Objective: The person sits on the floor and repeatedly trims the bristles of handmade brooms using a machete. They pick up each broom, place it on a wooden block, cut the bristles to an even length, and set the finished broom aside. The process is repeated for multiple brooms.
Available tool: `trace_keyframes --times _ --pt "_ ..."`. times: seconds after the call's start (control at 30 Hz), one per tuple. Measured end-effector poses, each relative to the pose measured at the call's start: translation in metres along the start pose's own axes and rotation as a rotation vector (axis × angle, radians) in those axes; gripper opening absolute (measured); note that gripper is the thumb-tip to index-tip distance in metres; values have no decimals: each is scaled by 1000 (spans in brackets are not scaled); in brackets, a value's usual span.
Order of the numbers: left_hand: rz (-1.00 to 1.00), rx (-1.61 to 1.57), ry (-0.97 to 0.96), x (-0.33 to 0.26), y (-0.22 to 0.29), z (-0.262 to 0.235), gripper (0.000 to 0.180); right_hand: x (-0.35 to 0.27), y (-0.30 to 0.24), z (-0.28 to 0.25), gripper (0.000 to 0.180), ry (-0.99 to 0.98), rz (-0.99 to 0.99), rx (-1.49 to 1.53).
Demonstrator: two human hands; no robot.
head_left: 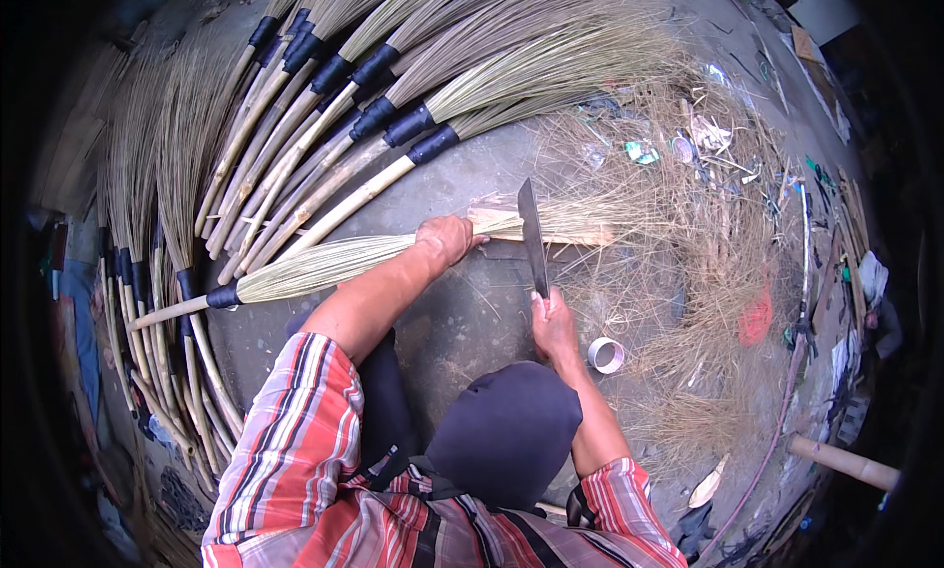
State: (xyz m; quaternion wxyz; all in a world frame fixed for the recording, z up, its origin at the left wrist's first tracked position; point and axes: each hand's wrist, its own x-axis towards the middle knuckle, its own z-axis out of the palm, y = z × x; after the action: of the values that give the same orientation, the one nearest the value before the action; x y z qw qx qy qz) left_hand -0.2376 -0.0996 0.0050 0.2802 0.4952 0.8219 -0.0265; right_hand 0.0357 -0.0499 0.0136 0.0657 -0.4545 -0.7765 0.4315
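My left hand [447, 240] is closed around the bristles of a broom [324, 266], which lies across in front of me. Its wooden handle points left, with a dark binding where handle and bristles meet. The bristle ends rest over a wooden block [580, 236] on the ground. In my right hand [555, 324] is a machete [532, 236], gripped low with its dark blade raised upright. The blade stands in front of the bristle ends; whether it touches them I cannot tell.
Several bound brooms [364, 116] lie side by side at the far left, and more brooms [147, 243] lie along the left. Cut bristle scraps [708, 263] litter the right side. A white tape roll [606, 355] sits beside my right wrist. At lower right is a pole [844, 462].
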Motion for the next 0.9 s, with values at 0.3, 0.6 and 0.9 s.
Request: trace_keyframes --times 0.3,0.6,0.9 --pt "25 1 38 -1 -2 9 62 8 -23 -5 19 282 -71 501" --pt "-3 7 47 2 1 10 61 11 -7 -7 26 314 -165 236" --pt "4 -31 42 4 0 8 61 2 -12 1 24 99 15 36"
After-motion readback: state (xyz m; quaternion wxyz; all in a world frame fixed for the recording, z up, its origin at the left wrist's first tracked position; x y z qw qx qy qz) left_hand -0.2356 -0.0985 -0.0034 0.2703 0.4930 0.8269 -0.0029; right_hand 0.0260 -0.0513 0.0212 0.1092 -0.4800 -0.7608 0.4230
